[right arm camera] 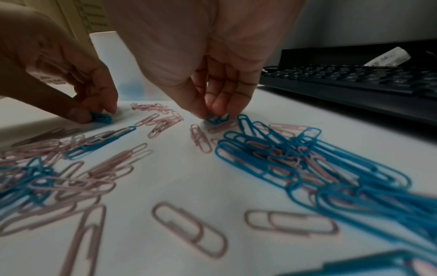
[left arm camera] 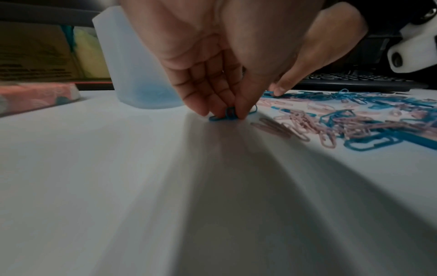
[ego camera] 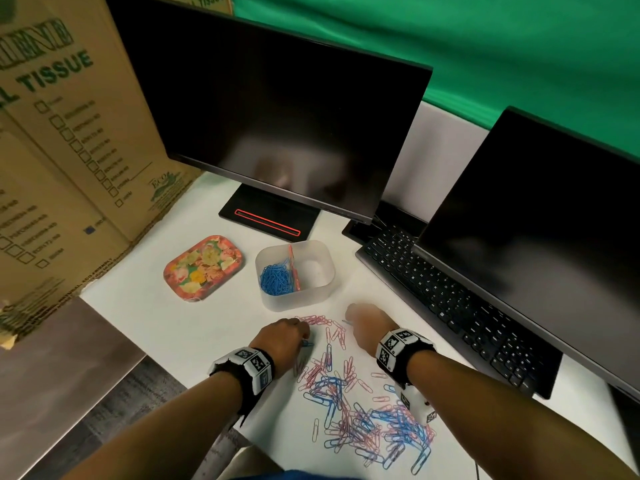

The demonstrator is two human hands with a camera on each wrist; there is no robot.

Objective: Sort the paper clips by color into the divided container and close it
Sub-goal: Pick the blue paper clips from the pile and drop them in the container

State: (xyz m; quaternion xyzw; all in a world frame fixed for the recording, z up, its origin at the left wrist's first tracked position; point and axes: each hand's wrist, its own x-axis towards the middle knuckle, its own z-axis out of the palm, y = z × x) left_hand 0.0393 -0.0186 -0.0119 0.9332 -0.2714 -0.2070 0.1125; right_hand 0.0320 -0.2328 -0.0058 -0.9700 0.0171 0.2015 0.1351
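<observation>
A translucent divided container (ego camera: 313, 296) stands on the white desk; its left compartment holds blue paper clips (ego camera: 276, 278), and a few pink ones lean along the divider. Mixed pink and blue clips (ego camera: 363, 417) lie scattered in front of it. My left hand (ego camera: 287, 337) is down on the desk left of the pile, thumb and fingers pinching blue clips (left arm camera: 224, 114). My right hand (ego camera: 363, 327) is down at the pile's far end, fingertips pinching blue clips (right arm camera: 218, 118) on the surface.
The flowered lid (ego camera: 204, 268) lies left of the container. A keyboard (ego camera: 450, 306) runs along the right, with two dark monitors (ego camera: 277, 123) behind. Cardboard boxes (ego camera: 62, 150) stand at the left. The desk edge drops off at the lower left.
</observation>
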